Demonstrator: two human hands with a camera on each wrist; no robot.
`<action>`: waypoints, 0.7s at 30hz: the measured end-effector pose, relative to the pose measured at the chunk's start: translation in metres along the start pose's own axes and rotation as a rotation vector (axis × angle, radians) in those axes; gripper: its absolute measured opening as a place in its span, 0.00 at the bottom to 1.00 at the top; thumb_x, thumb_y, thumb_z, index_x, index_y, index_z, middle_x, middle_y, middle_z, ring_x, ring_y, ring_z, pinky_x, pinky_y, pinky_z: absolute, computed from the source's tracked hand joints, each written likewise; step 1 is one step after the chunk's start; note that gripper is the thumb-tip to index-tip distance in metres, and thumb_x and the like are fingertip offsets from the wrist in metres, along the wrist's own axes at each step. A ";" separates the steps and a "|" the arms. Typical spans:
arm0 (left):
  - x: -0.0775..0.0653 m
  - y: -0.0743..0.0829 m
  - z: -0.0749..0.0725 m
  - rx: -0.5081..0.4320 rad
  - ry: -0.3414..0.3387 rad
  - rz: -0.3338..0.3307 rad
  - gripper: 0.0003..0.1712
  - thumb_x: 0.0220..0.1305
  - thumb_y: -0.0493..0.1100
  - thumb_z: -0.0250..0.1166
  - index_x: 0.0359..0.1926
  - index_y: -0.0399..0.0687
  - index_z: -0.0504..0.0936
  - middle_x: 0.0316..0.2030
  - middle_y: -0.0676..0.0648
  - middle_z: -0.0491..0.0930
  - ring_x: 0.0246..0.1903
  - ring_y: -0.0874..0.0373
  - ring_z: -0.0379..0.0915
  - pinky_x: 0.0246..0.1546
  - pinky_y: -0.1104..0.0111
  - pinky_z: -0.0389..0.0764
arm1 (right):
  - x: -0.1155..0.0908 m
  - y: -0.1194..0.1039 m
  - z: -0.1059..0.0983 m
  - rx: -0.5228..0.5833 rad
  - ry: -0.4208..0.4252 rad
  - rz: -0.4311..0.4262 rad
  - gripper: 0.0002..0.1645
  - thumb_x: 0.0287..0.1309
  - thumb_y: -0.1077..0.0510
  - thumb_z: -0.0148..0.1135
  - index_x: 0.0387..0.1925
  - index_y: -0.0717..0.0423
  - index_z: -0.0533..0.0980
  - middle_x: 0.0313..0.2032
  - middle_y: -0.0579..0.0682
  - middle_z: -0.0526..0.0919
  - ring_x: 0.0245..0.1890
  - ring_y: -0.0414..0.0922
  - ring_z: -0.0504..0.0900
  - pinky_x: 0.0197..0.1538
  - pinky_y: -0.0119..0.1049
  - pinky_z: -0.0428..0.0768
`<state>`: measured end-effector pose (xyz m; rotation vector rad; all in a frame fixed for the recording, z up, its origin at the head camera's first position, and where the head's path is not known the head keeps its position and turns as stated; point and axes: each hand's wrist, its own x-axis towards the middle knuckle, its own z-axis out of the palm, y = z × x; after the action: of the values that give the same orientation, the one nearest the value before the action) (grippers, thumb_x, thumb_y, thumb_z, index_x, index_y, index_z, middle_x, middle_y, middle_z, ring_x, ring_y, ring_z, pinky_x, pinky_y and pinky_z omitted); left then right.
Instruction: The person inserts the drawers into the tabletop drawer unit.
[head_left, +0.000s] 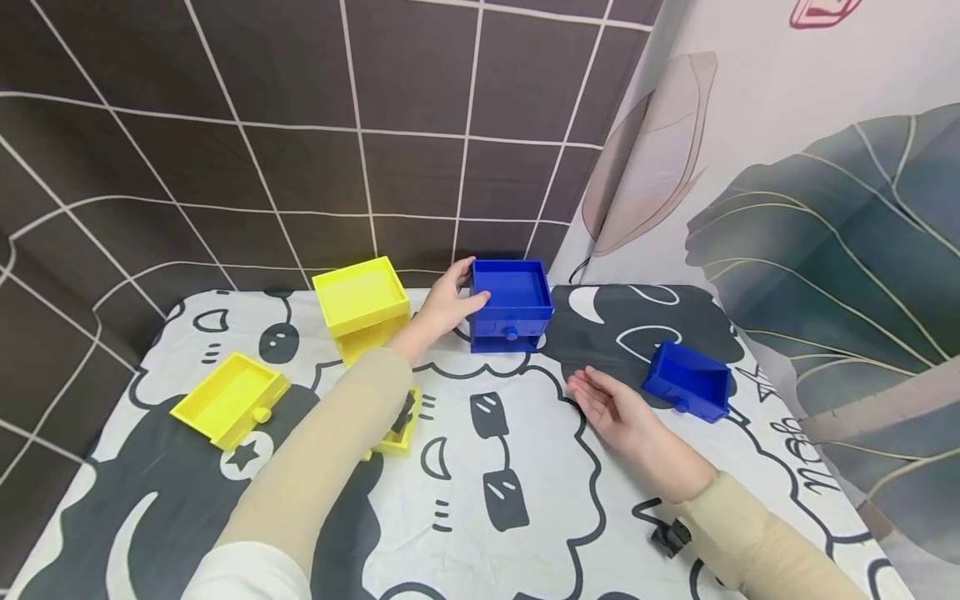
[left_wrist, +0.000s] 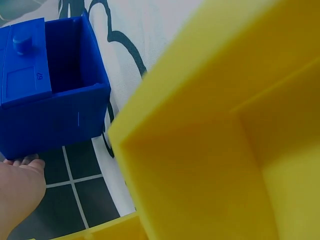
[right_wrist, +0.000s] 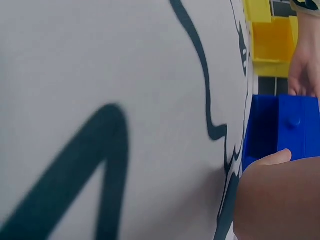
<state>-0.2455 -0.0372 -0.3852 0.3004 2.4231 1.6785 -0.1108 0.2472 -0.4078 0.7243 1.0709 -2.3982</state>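
We saw a black-and-white cartoon-printed cloth (head_left: 540, 467) spread beneath everything. On it we found a yellow cabinet (head_left: 360, 296) left of a blue cabinet (head_left: 512, 304), two yellow drawers (head_left: 231, 398) nearer us, and one blue drawer (head_left: 687, 382) rightward.

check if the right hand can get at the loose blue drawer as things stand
Probably yes: the right hand looks empty, and the loose blue drawer lies close by to its right, with nothing visible standing between them.

Small blue drawer cabinet (head_left: 513, 287), upright, side held by the left hand (head_left: 442, 307): upper drawer (head_left: 491, 327) closed, lower bay (head_left: 498, 343) open. Loose blue drawer (head_left: 688, 383) lies right of the right hand (head_left: 621, 412).
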 end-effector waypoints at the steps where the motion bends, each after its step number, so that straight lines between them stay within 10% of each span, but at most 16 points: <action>1: 0.000 0.000 0.000 0.000 0.000 0.000 0.43 0.75 0.42 0.66 0.83 0.48 0.57 0.82 0.38 0.59 0.82 0.42 0.56 0.83 0.51 0.64 | -0.002 -0.001 -0.002 0.009 0.006 0.004 0.23 0.82 0.58 0.51 0.32 0.58 0.87 0.34 0.51 0.93 0.39 0.39 0.93 0.51 0.26 0.89; 21: -0.002 0.001 0.000 -0.013 0.001 0.000 0.43 0.75 0.42 0.66 0.84 0.48 0.56 0.82 0.38 0.59 0.82 0.42 0.56 0.83 0.51 0.64 | -0.027 -0.015 -0.057 0.134 0.043 0.017 0.22 0.80 0.55 0.54 0.34 0.59 0.88 0.37 0.52 0.94 0.41 0.42 0.94 0.53 0.27 0.89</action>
<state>-0.2436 -0.0370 -0.3844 0.2980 2.4120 1.6935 -0.0815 0.3047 -0.4152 0.8307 0.9231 -2.4681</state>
